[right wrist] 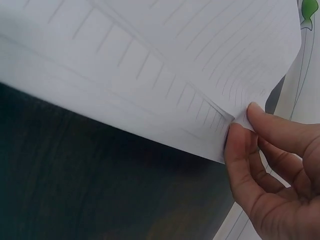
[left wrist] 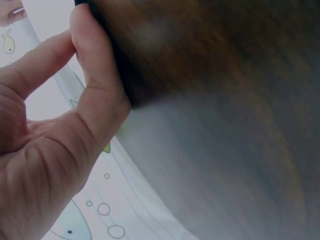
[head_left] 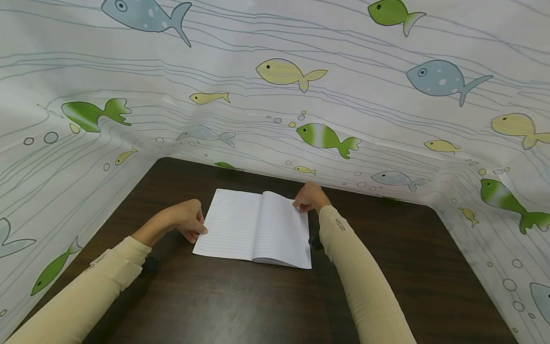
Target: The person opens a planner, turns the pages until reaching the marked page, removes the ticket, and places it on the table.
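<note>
While the notebook (head_left: 254, 227) lies open toward the far edge of the worktop (head_left: 206, 306), rather nearer the far left corner than the far right, both hands are engaged with it. The left hand (head_left: 185, 220) pinches the notebook's left edge, thumb uppermost. The right hand (head_left: 311, 197) pinches the right-hand page (head_left: 281, 229) between thumb and finger, at the corner nearest the worktop's far edge. That page bows upward, with a slight buckle at the pinch; whether one leaf or several is held cannot be told.

The step in hand is judged to be lifting that page. Good practice: confirm a single leaf, lighten the pinch to avoid creasing, and raise the corner in an arc over the fold, since a sideways pull may tear it. The left hand should anchor the cover against sliding.
</note>
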Demonstrator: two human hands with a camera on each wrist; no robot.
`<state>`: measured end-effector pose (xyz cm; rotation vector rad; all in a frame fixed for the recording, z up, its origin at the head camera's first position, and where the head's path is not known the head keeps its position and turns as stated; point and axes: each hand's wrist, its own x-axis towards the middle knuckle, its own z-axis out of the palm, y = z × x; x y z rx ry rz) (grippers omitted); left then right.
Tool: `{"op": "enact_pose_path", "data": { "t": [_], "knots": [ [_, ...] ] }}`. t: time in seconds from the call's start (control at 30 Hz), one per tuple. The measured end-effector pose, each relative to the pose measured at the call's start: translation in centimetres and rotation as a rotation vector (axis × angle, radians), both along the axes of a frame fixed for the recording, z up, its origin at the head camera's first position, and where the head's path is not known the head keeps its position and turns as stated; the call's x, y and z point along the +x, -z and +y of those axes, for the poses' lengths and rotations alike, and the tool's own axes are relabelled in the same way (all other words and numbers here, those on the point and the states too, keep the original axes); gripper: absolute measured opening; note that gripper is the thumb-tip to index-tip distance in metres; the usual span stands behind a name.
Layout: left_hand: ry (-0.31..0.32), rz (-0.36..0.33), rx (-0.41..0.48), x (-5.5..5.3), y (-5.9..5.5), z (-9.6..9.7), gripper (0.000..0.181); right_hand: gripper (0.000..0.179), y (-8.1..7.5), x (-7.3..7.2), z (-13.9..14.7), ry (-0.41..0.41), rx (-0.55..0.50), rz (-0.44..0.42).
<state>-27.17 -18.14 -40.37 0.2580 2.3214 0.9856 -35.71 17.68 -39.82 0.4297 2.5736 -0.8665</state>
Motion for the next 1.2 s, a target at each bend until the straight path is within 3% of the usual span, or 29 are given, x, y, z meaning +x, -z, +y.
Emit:
{"op": "enact_pose_path", "data": {
  "t": [0.43, 0.77, 1.03, 1.2],
  "knots": [
    [0.033, 0.015, -0.042, -0.6, -0.7, -0.2, 0.020, 0.018, -1.3, -0.6, -0.3, -0.015, 0.013, -0.027],
    [0.021, -0.005, -0.025, -0.9, -0.3, -0.4, 0.022, 0.016, -0.3, -1.5, -0.2, -0.028, 0.029, -0.033],
    [0.030, -0.013, -0.010, -0.7, 0.0, -0.2, 0.022, 0.010, -0.5, -0.8, 0.0, -0.110, 0.036, -0.026],
    [0.036, -0.010, -0.018, -0.8, 0.1, 0.0, 0.022, 0.016, -0.7, -0.1, 0.6, -0.136, 0.014, -0.016]
  ]
}}
